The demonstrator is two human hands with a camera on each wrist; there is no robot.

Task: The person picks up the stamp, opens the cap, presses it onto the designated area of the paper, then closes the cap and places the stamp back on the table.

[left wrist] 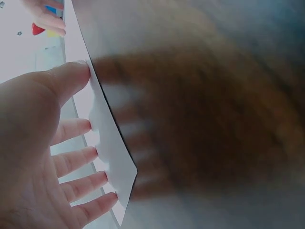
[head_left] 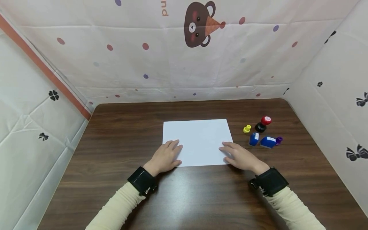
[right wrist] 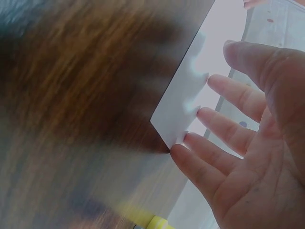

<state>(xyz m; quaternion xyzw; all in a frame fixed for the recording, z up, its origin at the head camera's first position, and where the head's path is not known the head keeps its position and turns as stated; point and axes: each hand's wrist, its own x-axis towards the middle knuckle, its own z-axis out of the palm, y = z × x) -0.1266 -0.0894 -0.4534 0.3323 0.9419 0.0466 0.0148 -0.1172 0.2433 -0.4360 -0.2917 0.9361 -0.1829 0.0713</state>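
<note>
A blank white sheet of paper (head_left: 198,140) lies flat on the dark wooden table. On its left edge rests my left hand (head_left: 165,156), fingers spread and fingertips touching the paper. My right hand (head_left: 240,156) lies over the near right corner in the same way, its fingers relaxed. The left wrist view shows the thumb and fingers of the left hand (left wrist: 52,143) against the sheet (left wrist: 112,152). In the right wrist view, the fingertips of the right hand (right wrist: 252,129) meet the paper (right wrist: 176,105) near a corner. Neither hand grips anything.
Right of the paper stand a red-topped black stamp (head_left: 261,127), a yellow cap (head_left: 247,129), a blue bottle (head_left: 254,139) and another blue bottle (head_left: 268,142) with a purple cap (head_left: 279,140). Patterned cloth (head_left: 115,64) walls the table's back and sides.
</note>
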